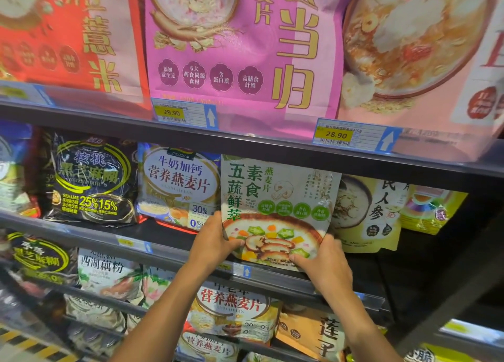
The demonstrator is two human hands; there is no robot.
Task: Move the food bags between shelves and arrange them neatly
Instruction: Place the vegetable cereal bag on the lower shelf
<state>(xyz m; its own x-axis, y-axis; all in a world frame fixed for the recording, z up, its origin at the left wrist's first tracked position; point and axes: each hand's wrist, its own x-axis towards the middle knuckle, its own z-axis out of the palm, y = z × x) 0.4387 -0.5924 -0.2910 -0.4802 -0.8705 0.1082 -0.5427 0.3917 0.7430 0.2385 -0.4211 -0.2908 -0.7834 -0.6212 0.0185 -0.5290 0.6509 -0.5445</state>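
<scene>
A pale green-and-white oatmeal bag (278,195) printed with a bowl of mushrooms and vegetables stands upright at the front of the middle shelf (90,229). My left hand (218,241) grips its lower left edge. My right hand (321,263) grips its lower right corner, thumb on the front. The bag's bottom hangs slightly over the shelf's front rail. To its left sits a blue-and-white milk oatmeal bag (177,184), to its right a yellow ginseng bag (368,214).
A black sesame bag (90,179) stands further left. Large red (71,34), pink (245,48) and pale pink (417,48) bags fill the upper shelf above price tags (182,113). Lower shelves hold more bags (231,310). A dark gap lies at the right of the middle shelf.
</scene>
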